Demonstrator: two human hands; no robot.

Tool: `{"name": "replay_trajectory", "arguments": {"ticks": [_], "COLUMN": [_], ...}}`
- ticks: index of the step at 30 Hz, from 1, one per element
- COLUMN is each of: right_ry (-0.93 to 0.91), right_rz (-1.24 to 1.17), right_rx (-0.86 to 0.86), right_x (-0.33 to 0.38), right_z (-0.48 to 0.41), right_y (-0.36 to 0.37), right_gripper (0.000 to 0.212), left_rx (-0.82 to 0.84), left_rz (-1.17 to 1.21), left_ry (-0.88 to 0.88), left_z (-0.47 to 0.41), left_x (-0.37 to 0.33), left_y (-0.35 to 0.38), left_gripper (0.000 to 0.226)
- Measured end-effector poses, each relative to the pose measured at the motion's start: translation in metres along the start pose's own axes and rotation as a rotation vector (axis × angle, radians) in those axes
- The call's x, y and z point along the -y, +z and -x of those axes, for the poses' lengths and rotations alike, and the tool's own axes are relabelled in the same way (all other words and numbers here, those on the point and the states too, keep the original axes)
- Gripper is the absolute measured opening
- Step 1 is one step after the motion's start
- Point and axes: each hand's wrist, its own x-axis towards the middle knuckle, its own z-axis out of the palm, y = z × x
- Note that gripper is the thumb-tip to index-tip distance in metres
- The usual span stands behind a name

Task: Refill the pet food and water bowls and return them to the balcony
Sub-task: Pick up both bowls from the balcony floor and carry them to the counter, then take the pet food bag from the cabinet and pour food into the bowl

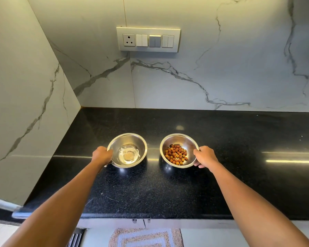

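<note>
While both arms reach straight out over the black counter, the left hand clasps the water bowl rim — the right hand clasps the kibble bowl rim, the bowls standing side by side.

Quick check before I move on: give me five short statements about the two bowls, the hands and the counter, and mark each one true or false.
1. The left hand grips the rim of the water bowl. True.
2. The kibble bowl is heaped full to the brim. False: the kibble covers only the bottom.
3. The right hand grips the kibble bowl at its right rim. True.
4. The two bowls are stacked one inside the other. False: they are side by side, apart, over the black counter.
5. A plug sits in the wall socket. False: the socket is bare.
</note>
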Motion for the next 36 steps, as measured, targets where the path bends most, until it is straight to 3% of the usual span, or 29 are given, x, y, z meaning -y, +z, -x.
{"name": "replay_trajectory", "arguments": {"ticks": [6,10,17,24,29,36], "right_ry": [0.023,-0.034,-0.263,-0.616,-1.015,-1.288], "right_rz": [0.043,0.225,0.245,0.234,0.110,-0.001], "right_rx": [-0.049,-0.176,-0.258,-0.420,-0.784,-1.190], "right_x": [0.003,0.015,0.054,0.110,0.168,0.257], "right_z": [0.006,0.021,0.052,0.089,0.124,0.180], "right_y": [-0.001,-0.004,-0.003,-0.020,-0.061,-0.133], "right_gripper": [0.028,0.039,0.042,0.052,0.035,0.037], "left_rx": [-0.053,-0.153,-0.227,-0.444,-0.673,-0.946], "left_rz": [-0.131,-0.315,-0.501,-0.612,-0.495,-0.272], "left_ry": [0.029,0.175,0.419,0.799,1.138,1.381], "left_z": [0.010,0.022,0.046,0.075,0.099,0.153], "left_x": [-0.004,-0.014,-0.051,-0.108,-0.161,-0.249], "left_y": [-0.001,-0.002,-0.003,-0.027,-0.077,-0.165], "left_gripper": [0.028,0.036,0.045,0.056,0.052,0.050]}}
